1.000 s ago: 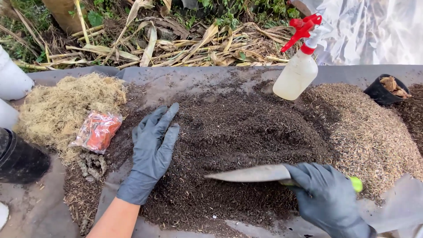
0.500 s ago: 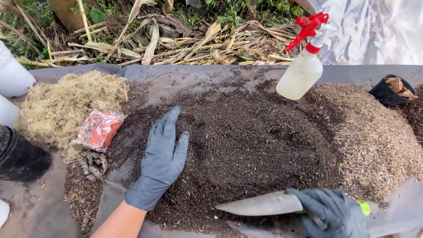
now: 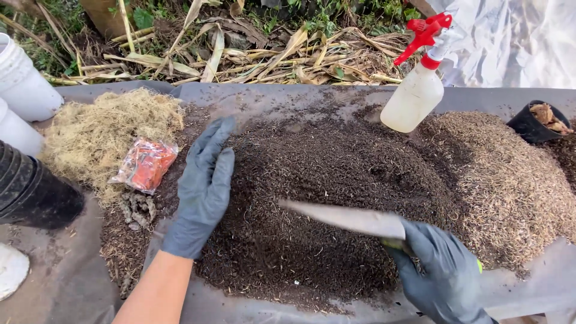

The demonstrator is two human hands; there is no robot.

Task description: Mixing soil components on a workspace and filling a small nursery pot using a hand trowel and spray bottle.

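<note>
A broad heap of dark soil [image 3: 324, 198] lies on a grey sheet [image 3: 72, 282]. My left hand [image 3: 204, 186], in a grey glove, rests flat with fingers apart on the heap's left side. Wearing the same kind of glove, my right hand [image 3: 441, 273] grips the green handle of a metal trowel [image 3: 348, 217]. The trowel's blade points left, low over the front of the heap.
A spray bottle [image 3: 415, 90] with a red trigger stands at the back right. Pale husks [image 3: 510, 174] lie right of the soil, dry moss [image 3: 102, 135] and an orange packet [image 3: 144, 165] left. A black pot [image 3: 33, 195] and white buckets [image 3: 24, 78] are at the left edge; another black pot [image 3: 534, 123] sits far right.
My right hand drew the trowel toward me, then brought it back up over the soil. My left hand shifted slightly along the heap's left edge.
</note>
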